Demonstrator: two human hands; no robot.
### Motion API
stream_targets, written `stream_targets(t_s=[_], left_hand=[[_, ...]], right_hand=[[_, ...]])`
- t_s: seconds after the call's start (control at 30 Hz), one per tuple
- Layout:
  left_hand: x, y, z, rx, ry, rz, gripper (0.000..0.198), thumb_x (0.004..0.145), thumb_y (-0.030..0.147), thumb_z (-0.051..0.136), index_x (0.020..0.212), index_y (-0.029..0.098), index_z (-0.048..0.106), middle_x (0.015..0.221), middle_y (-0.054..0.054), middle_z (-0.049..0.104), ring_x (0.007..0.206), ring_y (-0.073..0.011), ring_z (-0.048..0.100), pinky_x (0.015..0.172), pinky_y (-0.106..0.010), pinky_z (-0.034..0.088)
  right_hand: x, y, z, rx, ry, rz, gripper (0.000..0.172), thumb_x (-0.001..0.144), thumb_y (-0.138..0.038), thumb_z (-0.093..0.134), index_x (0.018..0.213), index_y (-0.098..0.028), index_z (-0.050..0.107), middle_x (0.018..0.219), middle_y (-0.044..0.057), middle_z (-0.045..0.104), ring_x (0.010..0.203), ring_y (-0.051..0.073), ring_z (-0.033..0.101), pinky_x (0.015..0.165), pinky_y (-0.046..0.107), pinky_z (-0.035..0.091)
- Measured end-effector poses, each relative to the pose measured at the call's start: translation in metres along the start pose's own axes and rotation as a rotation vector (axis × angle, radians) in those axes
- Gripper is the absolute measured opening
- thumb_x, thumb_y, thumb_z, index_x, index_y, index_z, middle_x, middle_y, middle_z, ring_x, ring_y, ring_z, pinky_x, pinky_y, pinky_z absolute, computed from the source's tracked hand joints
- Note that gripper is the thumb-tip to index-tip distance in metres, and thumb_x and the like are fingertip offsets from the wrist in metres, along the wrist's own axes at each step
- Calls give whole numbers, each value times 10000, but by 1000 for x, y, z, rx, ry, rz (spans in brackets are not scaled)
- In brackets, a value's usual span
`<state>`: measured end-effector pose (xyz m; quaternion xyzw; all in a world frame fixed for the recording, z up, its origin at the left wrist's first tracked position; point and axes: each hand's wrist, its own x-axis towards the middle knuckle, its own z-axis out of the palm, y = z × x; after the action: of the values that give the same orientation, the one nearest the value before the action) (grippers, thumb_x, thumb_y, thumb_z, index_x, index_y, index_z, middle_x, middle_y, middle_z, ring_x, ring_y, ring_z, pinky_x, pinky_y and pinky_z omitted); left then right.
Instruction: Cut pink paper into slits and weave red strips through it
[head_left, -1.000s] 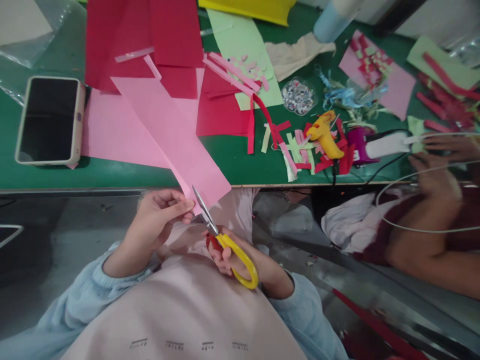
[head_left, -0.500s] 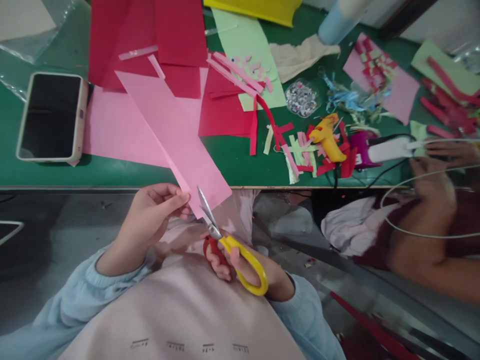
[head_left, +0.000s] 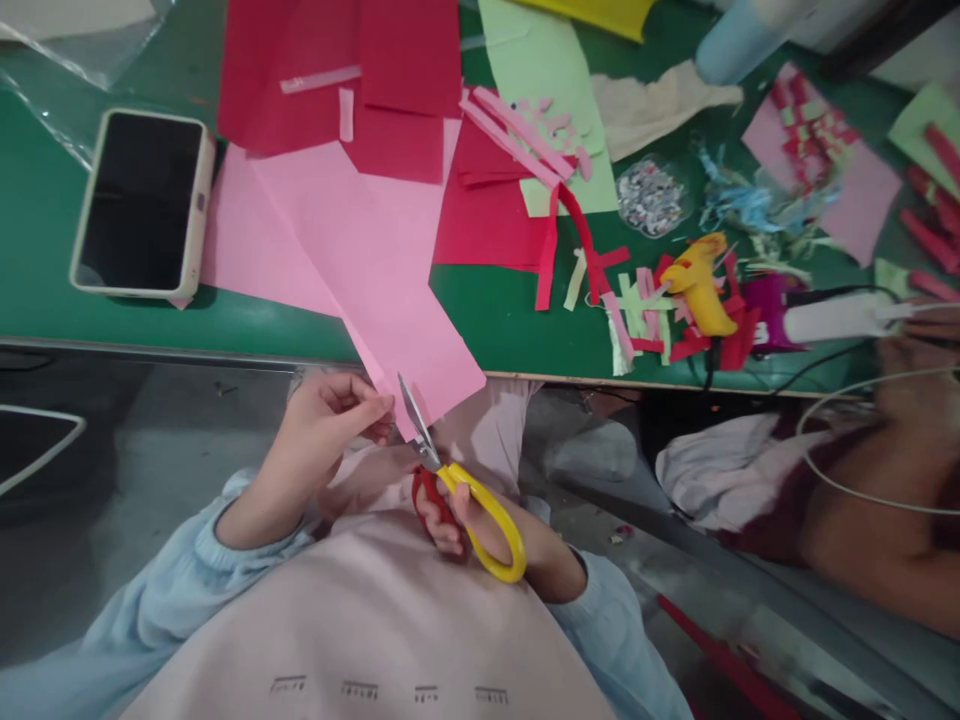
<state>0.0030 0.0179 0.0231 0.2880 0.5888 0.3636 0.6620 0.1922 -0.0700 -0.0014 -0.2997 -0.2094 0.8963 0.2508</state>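
Observation:
My left hand [head_left: 324, 432] pinches the near corner of a long pink paper sheet [head_left: 382, 270] that hangs over the table's front edge. In my right hand [head_left: 480, 525] are scissors with yellow and red handles [head_left: 461, 490], fingers through the loops. Their blades meet the sheet's near edge just right of my left fingers. Both hands are over my lap, below the green table [head_left: 495, 320].
A phone [head_left: 142, 205] lies at the table's left. Red sheets [head_left: 337, 70], light green paper [head_left: 547, 90] and paper strips cover the middle. A yellow glue gun [head_left: 701, 285] and a purple one lie right, near another person's hand [head_left: 915, 370] and arm.
The view has shifted right and down a little. The scissors' blades have stayed at the pink sheet's near edge, with my right hand's grip shifting slightly. My left hand keeps its pinch.

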Motion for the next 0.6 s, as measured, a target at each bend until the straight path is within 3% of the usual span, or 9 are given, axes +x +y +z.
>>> stream_targets(t_s=[0.17, 0.3, 0.43, 0.6], left_hand=[[4, -1, -5, 31, -29, -14, 240, 604, 304, 843, 609, 160, 650, 546, -1, 651, 473, -115, 614, 485, -200, 535], [10, 1, -4, 18, 20, 17, 287, 624, 387, 850, 673, 151, 695, 599, -16, 671, 465, -121, 608, 462, -216, 529], [13, 2, -1, -48, 59, 23, 390, 535, 445, 906, 679, 135, 718, 571, -8, 650, 455, -108, 577, 435, -200, 499], [11, -4, 0, -186, 80, 37, 353, 504, 352, 940, 618, 135, 686, 599, -7, 679, 519, -86, 599, 528, -179, 536]], right_hand=[[2, -3, 1, -21, 4, 10, 658, 800, -787, 565, 1120, -229, 429, 789, -60, 375, 504, 26, 267, 424, 191, 242], [1, -2, -3, -42, -9, 0, 650, 840, -769, 530, 1183, -227, 425, 795, -60, 364, 509, 28, 269, 432, 196, 242], [-2, -1, -7, -50, -29, 5, 638, 841, -758, 539, 1181, -226, 450, 815, -54, 364, 526, 25, 270, 450, 199, 248], [-10, -5, -7, -79, -49, 26, 644, 837, -761, 541, 1214, -241, 481, 834, -44, 368, 546, 29, 264, 482, 209, 233]])
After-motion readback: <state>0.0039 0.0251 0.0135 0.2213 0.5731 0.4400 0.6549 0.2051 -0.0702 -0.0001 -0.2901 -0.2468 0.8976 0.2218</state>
